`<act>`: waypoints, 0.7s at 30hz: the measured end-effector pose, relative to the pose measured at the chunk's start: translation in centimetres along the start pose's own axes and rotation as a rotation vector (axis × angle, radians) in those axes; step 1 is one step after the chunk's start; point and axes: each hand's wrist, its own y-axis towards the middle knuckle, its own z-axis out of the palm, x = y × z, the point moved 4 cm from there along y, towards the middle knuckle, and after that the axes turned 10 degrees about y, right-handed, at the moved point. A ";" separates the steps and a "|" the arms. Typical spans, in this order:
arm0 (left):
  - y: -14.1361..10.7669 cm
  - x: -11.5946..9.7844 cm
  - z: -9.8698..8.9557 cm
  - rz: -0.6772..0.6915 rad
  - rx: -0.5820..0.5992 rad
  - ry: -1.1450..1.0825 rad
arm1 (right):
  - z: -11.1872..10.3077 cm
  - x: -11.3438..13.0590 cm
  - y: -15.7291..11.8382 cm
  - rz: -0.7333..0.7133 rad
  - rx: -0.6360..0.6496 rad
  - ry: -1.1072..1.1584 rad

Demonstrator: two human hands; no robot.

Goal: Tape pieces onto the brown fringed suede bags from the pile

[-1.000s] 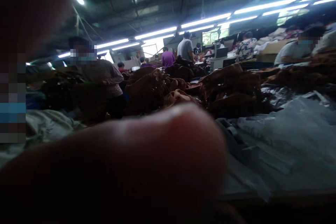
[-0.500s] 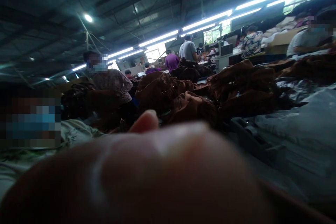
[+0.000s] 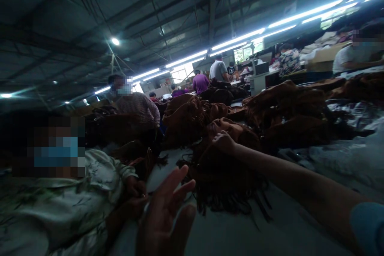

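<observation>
My left hand [image 3: 169,212] is raised in the lower middle of the head view, fingers stretched and apart, holding nothing. My right arm reaches in from the lower right. At its end my right hand [image 3: 225,143] has its fingers curled closed on the near upper side of a brown fringed cloth piece [image 3: 222,172]. Dark strands of that piece hang down onto the pale table top [image 3: 216,236]. Whether it is a garment or some other article I cannot tell in this dim light.
Brown heaps of similar cloth [image 3: 288,108] lie beyond my right hand. Clear plastic [image 3: 345,160] lies at the right. Close on my left sits a masked co-worker in a patterned top [image 3: 69,200], hands near the table. Another in a striped shirt [image 3: 138,108] stands behind.
A blurred hand that filled the lower view close to the camera has moved away. My left hand now shows lower down, and my right arm is stretched out to the brown cloth.
</observation>
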 end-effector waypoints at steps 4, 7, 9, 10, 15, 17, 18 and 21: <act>2.0 4.9 2.7 -0.060 0.093 -0.044 | -4.6 -0.9 -4.2 -0.203 -0.164 0.062; 4.3 9.7 4.0 -0.109 0.071 0.145 | -8.0 -1.4 -10.6 -0.355 -0.276 0.129; 6.3 11.0 5.2 -0.091 0.052 0.229 | -9.3 -1.5 -14.9 -0.394 -0.302 0.166; 7.4 10.8 5.9 -0.043 0.033 0.268 | -9.8 -1.3 -16.8 -0.408 -0.313 0.180; 12.1 7.4 10.1 0.208 0.134 0.398 | -11.2 -0.1 -21.1 -0.440 -0.399 0.221; 12.3 7.3 11.9 0.137 0.383 0.381 | -11.1 -0.6 -20.9 -0.412 -0.418 0.217; 11.9 7.4 12.3 0.091 0.455 0.376 | -10.9 -1.2 -20.6 -0.382 -0.428 0.201; 9.4 6.7 11.4 0.029 0.441 0.422 | -10.5 -3.8 -19.1 -0.242 -0.481 0.121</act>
